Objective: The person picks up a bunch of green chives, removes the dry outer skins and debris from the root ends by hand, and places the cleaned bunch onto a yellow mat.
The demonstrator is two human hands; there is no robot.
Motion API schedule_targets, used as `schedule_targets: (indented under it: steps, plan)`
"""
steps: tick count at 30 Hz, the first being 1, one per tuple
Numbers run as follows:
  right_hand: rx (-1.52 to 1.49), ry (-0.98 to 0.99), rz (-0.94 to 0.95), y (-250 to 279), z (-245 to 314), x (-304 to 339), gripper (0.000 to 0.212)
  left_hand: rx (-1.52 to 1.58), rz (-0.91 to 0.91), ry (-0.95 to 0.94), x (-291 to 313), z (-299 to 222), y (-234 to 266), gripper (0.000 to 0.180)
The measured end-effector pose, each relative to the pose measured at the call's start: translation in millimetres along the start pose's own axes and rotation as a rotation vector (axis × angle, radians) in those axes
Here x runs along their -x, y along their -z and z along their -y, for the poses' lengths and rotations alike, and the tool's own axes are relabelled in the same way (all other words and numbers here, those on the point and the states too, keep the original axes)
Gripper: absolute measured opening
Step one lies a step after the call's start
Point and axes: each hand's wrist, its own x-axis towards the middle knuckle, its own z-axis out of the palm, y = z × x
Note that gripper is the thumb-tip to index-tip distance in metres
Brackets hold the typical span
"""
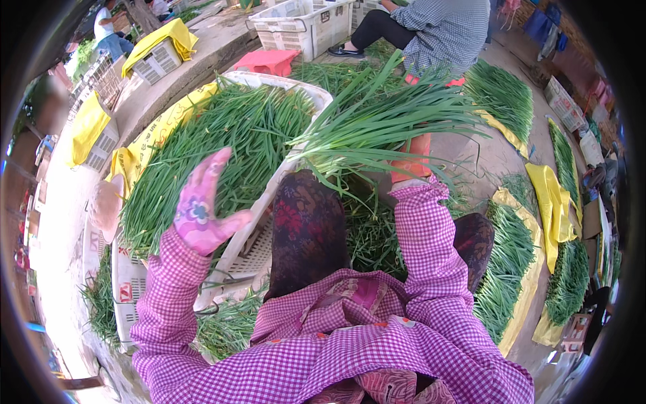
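My right hand (412,161), in an orange glove, grips a loose bunch of garlic chives (397,118). The pale stem ends point left, toward the crate's rim, and the green leaves fan out to the right; they hide part of my fingers. My left hand (204,205), in a pink floral glove, is raised with thumb and fingers apart and holds nothing. Just beyond it, a white plastic crate (128,286) is heaped with more garlic chives (222,128). A yellow sheet (158,131) lines the crate's far left side.
Loose leaves lie on the ground around my knees. At right, chives rest in rows on yellow sheets (528,286). Ahead, another person (441,34) in a checked shirt sits near a white crate (303,30) and a red stool (266,62). A concrete kerb (205,67) runs at upper left.
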Motion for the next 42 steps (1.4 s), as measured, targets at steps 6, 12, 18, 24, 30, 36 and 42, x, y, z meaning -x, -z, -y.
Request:
schedule_targets:
  steps: [6,12,18,24,30,36,42]
  plan:
    - [0.135,0.183,0.008,-17,50,-29,0.031,0.125,0.093,-0.038,-137,-92,-124,0.116]
    - [0.401,0.230,0.075,14,99,-34,0.030,1.066,0.094,-0.096,-233,-128,-220,0.110]
    - [0.793,-0.049,-0.022,72,72,-45,0.052,1.093,0.400,0.201,-250,-83,-325,0.079]
    - [0.898,-0.113,-0.098,71,92,-61,0.050,1.615,0.391,0.290,-249,-91,-330,0.055]
    - [1.458,0.024,-0.152,78,96,-62,0.050,1.515,0.233,0.445,-261,-111,-306,0.051]
    - [1.795,0.033,-0.007,58,79,-45,0.051,1.431,0.181,0.272,-265,-106,-311,0.058]
    - [2.139,0.256,0.291,66,60,-33,0.060,1.300,-0.101,0.399,-265,-103,-302,0.037]
